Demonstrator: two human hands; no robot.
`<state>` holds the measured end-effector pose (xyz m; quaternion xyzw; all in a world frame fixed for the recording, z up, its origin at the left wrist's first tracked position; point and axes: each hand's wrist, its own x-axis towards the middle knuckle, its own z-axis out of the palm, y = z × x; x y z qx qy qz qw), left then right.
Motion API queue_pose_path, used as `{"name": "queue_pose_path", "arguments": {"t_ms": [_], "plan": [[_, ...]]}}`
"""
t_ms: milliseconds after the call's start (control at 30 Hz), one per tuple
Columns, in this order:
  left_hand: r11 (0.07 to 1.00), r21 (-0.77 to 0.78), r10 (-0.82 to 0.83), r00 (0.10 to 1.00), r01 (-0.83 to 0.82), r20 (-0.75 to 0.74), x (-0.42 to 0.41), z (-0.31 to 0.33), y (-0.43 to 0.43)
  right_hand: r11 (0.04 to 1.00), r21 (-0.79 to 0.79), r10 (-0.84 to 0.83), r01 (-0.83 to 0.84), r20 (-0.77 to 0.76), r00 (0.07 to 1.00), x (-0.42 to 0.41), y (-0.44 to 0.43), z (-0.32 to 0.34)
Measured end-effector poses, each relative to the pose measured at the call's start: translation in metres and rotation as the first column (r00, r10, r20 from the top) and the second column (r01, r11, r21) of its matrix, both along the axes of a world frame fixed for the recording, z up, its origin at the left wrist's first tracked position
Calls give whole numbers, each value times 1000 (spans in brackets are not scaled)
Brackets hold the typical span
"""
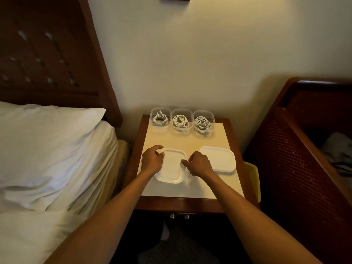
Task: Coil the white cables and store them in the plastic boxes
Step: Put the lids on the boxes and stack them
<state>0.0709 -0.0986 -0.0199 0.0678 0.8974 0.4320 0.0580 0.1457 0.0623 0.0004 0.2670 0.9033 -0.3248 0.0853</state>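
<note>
Three clear plastic boxes stand open in a row at the back of the nightstand: the left box, the middle box and the right box. In each lies a coiled white cable. Two white lids lie flat at the front. My left hand grips the left edge of the nearer lid with curled fingers. My right hand pinches the same lid's right edge. The second lid lies untouched to the right.
The nightstand is dark wood with a cream mat on top. A bed with a white pillow is on the left. A dark wooden cane-sided piece of furniture stands on the right, and a wall behind.
</note>
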Motion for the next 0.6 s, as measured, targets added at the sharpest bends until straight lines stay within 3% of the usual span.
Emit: {"name": "queue_pose_path", "arguments": {"t_ms": [133, 600], "plan": [[1000, -27, 13, 998, -15, -57, 2, -8, 5, 998, -59, -26, 21, -88, 996, 0, -9, -5], [982, -158, 86, 992, -100, -93, 15, -30, 19, 987, 37, -145, 156, -213, 966, -15, -25, -43]]}}
